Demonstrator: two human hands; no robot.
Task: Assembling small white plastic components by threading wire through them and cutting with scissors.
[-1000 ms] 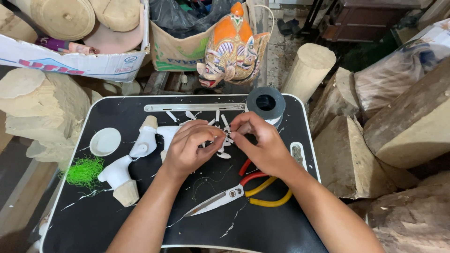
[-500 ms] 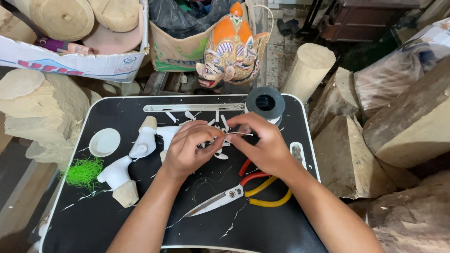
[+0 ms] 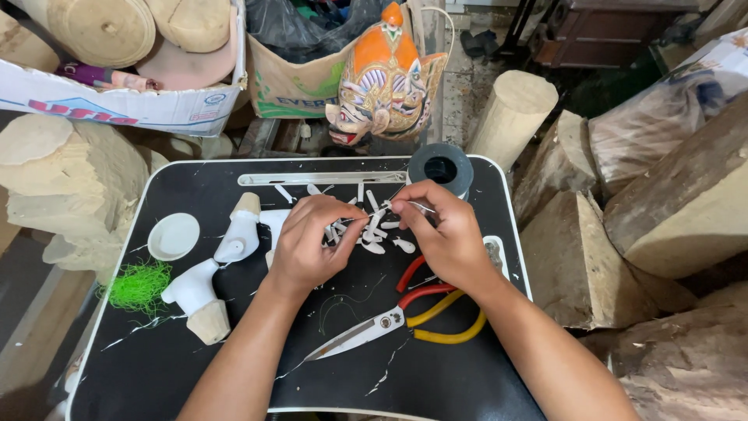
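My left hand (image 3: 308,243) and my right hand (image 3: 440,234) meet over the middle of a black tray table (image 3: 436,374). Between their fingertips they pinch a small thin white piece (image 3: 383,210), stretched nearly level. Under and around the hands lie several small white pointed pieces (image 3: 372,234). Scissors with red and yellow handles (image 3: 389,320) rest just below my right wrist, blades pointing left. White-painted wooden parts (image 3: 210,269) lie left of my left hand.
A dark roll of tape (image 3: 440,168) stands at the tray's far right. A white round lid (image 3: 173,235) and a tuft of green fibre (image 3: 139,285) sit at the left. A painted orange mask (image 3: 386,82), cardboard boxes and wood blocks (image 3: 670,210) surround the tray.
Both hands stayed over the white pieces. The fingertips have drawn slightly apart, with the thin white piece now stretched between them.
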